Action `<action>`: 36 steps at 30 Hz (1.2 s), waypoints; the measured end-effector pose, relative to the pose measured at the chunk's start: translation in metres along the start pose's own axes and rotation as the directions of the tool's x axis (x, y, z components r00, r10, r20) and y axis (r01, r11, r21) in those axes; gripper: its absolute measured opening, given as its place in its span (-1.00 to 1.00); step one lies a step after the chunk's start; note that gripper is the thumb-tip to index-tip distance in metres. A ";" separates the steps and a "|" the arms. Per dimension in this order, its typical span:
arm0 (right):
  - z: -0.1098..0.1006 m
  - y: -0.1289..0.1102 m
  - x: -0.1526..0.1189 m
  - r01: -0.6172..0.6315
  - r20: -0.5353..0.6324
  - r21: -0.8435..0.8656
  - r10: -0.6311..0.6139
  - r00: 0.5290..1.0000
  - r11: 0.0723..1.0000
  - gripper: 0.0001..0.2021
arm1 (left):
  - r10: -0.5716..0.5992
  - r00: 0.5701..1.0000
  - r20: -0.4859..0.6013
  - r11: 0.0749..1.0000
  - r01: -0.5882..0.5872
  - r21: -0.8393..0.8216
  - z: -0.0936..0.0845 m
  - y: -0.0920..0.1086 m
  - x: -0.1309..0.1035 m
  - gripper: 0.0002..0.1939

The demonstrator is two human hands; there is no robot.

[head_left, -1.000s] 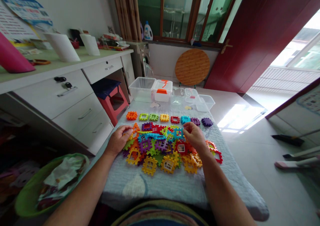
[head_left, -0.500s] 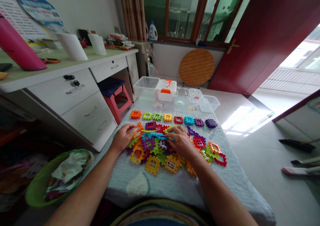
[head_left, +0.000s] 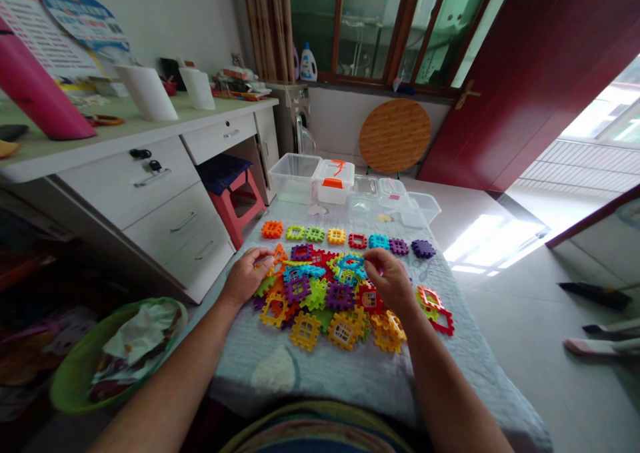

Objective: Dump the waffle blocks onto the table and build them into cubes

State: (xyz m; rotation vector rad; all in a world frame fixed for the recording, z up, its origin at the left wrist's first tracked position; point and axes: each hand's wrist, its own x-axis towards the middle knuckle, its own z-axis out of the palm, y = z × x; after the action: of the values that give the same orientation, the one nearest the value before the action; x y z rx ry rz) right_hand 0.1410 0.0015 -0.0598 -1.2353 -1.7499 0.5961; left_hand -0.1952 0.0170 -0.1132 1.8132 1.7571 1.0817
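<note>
A loose pile of colourful plastic building blocks, square frames with notched edges, covers the middle of the table. My left hand (head_left: pixel 247 276) is at the pile's left side, thumb and fingers closed around the edge of an orange block (head_left: pixel 279 259). On the right, my right hand (head_left: pixel 393 278) pinches the right edge of a blue block (head_left: pixel 351 263), which is tilted over the pile. Another blue block (head_left: pixel 304 273) lies left of it. Purple blocks (head_left: pixel 340 295), yellow blocks (head_left: pixel 305 331) and a red block (head_left: pixel 370 299) lie nearer to me.
Beyond the pile runs a row of single blocks, from an orange one (head_left: pixel 273 229) to a dark purple one (head_left: pixel 423 248). Clear plastic boxes (head_left: pixel 295 179) and a lidded box with an orange latch (head_left: pixel 334 183) stand at the far end. A green basket (head_left: pixel 65 379) sits at left.
My right hand has moved right and off the middle of the pile, and the blue block now shows at its fingertips. My left hand has stayed in place.
</note>
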 end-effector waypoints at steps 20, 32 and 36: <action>-0.027 0.027 0.002 0.078 0.268 -0.339 0.017 0.963 0.938 -0.82 | 0.002 1.000 -0.015 1.000 -0.002 0.006 -0.001 0.005 -0.001 -0.64; -0.018 0.026 0.016 -0.026 0.371 -0.377 0.177 0.912 0.926 -0.62 | 0.008 1.000 -0.011 1.000 -0.008 0.013 0.000 0.006 0.000 -0.65; -0.018 0.029 0.019 -0.001 0.382 -0.399 0.167 0.909 0.917 -0.59 | 0.006 1.000 -0.018 1.000 -0.006 0.010 0.000 0.006 0.001 -0.66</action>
State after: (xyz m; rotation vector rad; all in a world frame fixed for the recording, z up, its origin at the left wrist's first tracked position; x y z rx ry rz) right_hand 0.1686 0.0281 -0.0670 -1.5524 -2.2579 0.6055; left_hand -0.1912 0.0167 -0.1083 1.8213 1.7715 1.0969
